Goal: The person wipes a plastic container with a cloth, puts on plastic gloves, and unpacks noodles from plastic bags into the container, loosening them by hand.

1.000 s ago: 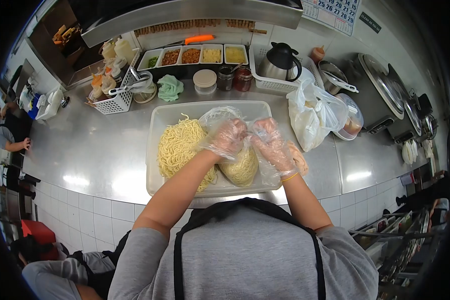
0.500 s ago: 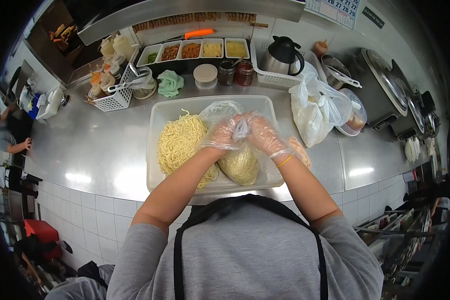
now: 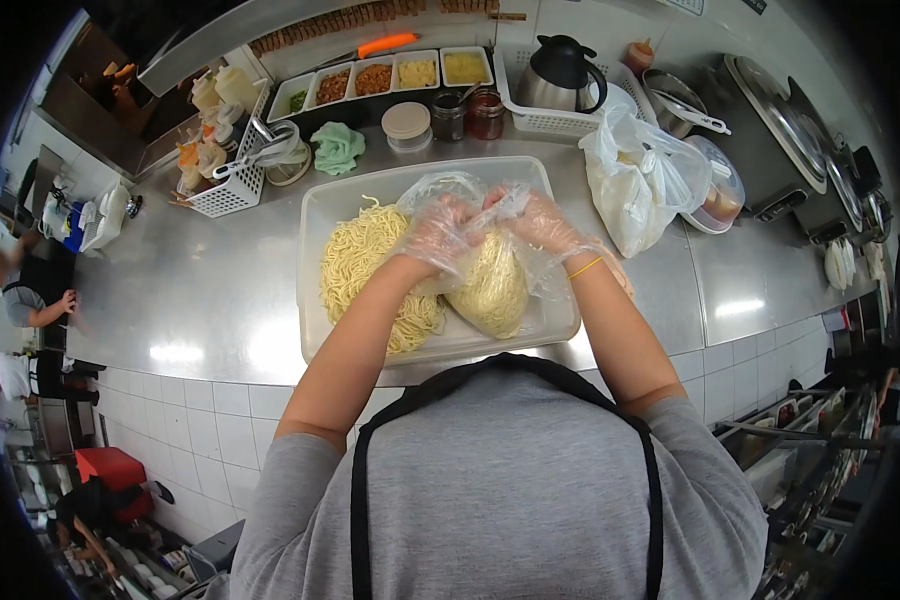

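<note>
Both my hands wear clear plastic gloves and grip the gathered neck of a clear plastic bag of noodles (image 3: 492, 292). My left hand (image 3: 438, 240) closes on the neck from the left. From the right, my right hand (image 3: 540, 224) pinches the twisted plastic near its top. The full bag bulges below them inside a translucent plastic tub (image 3: 308, 225). Loose pale yellow noodles (image 3: 355, 265) are heaped in the tub's left side, partly behind my left forearm. More crumpled clear plastic (image 3: 440, 184) shows behind my left hand.
Behind the tub stand topping containers (image 3: 373, 80), a green cloth (image 3: 338, 148), a lidded tub (image 3: 406, 125) and dark jars (image 3: 485, 115). A white plastic bag (image 3: 635, 190) and cookers (image 3: 770, 130) are rightward. A bottle basket (image 3: 232, 190) stands left. A person (image 3: 30, 300) is at far left.
My hands have moved slightly apart, and twisted plastic now stretches between them. More of the noodle bag shows below my fingers. The whole view has shifted a little.
</note>
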`<action>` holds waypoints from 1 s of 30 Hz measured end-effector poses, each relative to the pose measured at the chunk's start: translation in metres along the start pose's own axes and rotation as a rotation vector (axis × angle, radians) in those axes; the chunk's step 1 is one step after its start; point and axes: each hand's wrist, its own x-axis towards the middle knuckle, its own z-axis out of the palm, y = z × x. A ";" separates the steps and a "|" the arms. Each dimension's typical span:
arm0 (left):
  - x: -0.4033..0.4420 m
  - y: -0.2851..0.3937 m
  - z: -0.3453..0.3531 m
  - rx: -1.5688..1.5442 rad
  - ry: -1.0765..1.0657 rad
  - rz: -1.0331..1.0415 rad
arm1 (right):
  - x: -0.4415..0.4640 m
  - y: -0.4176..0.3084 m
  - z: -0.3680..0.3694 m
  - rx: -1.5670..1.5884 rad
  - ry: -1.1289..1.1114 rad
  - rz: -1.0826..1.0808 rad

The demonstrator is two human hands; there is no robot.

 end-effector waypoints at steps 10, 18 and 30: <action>-0.006 0.018 0.000 -0.169 0.033 -0.051 | -0.010 -0.009 0.013 -0.066 0.090 -0.119; -0.008 0.015 0.007 -0.160 0.134 0.020 | 0.023 0.010 0.033 -0.347 0.038 -0.077; -0.004 0.032 0.010 -0.073 0.180 -0.129 | -0.002 -0.029 0.020 0.029 0.309 -0.103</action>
